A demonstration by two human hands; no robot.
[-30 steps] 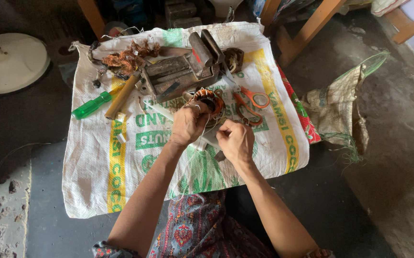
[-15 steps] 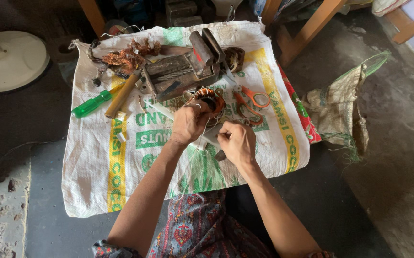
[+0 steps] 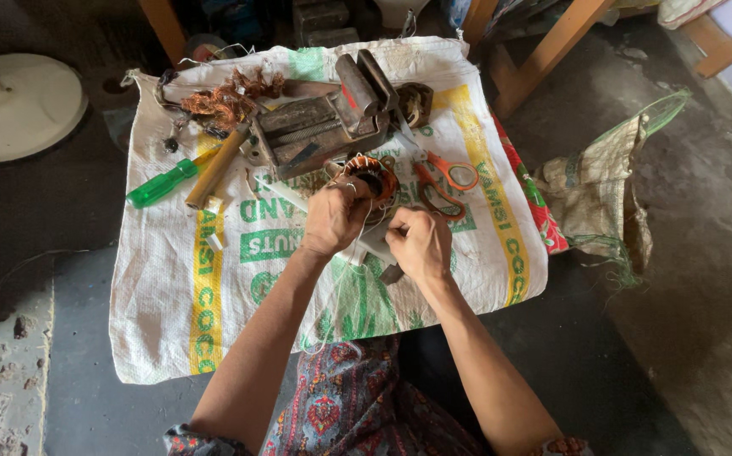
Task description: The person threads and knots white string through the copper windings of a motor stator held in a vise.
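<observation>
A white woven sack (image 3: 214,287) with green and yellow print lies spread flat on the dark floor (image 3: 636,338), carrying all the tools; a round white base (image 3: 19,105) sits on the floor well off its left edge, and a crumpled sack with green netting (image 3: 602,194) lies off its right edge. Near the sack's far edge rests a grey metal bench vise (image 3: 323,131), lying on its side; just left of it sits a tangle of old copper wire (image 3: 226,97). A wooden-handled tool (image 3: 218,165) lies slanted beside the vise, and a green-handled screwdriver (image 3: 163,181) lies just left of that; orange-handled scissors (image 3: 442,181) lie to the right of the hands.

The left hand (image 3: 336,219) is clenched around a small round motor coil (image 3: 372,175) with orange-brown copper winding, holding it just above the sack near the vise; the right hand (image 3: 421,245) is close beside it, fingers pinched together as on a thin wire, though what they grip is too small to tell; a flat grey piece (image 3: 381,252) shows between and under the two hands.
</observation>
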